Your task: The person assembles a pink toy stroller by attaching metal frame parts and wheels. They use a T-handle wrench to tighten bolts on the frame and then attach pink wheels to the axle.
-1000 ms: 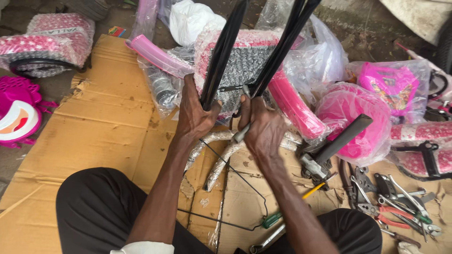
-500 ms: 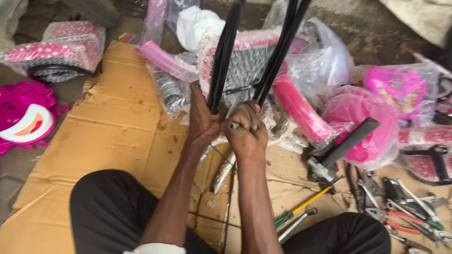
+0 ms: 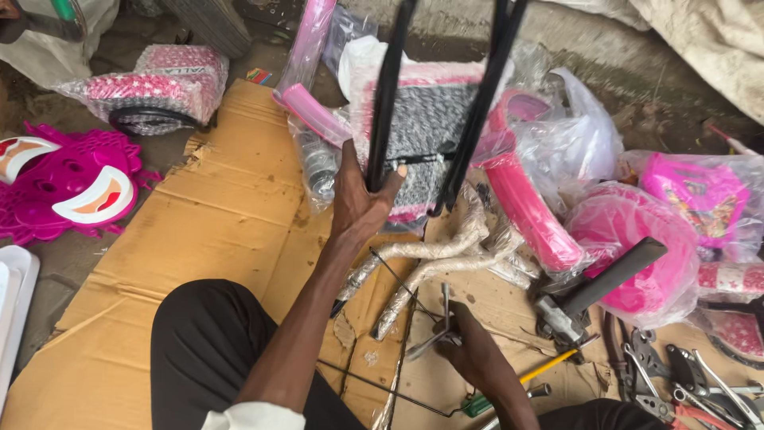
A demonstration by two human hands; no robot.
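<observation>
My left hand (image 3: 358, 203) is wrapped around the lower end of a black metal tube (image 3: 386, 95) that stands upright. A second pair of black tubes (image 3: 484, 103) rises just to its right, untouched. Behind them lies a grey-patterned part in plastic wrap (image 3: 426, 127). My right hand (image 3: 481, 358) is low over the cardboard (image 3: 231, 199), with its fingers closed on a slim grey metal tool (image 3: 440, 330). Two paper-wrapped bent bars (image 3: 430, 259) lie between my hands.
Pink plastic parts in clear bags (image 3: 637, 263) pile up at the right. A black-handled tool (image 3: 605, 279) and several pliers and spanners (image 3: 684, 382) lie at the lower right. A wrapped pink wheel (image 3: 159, 91) and a pink face-shaped plate (image 3: 72, 191) sit at the left.
My right hand has left the black tubes and dropped to the cardboard, closing on the metal tool. My left hand stays on the left tube.
</observation>
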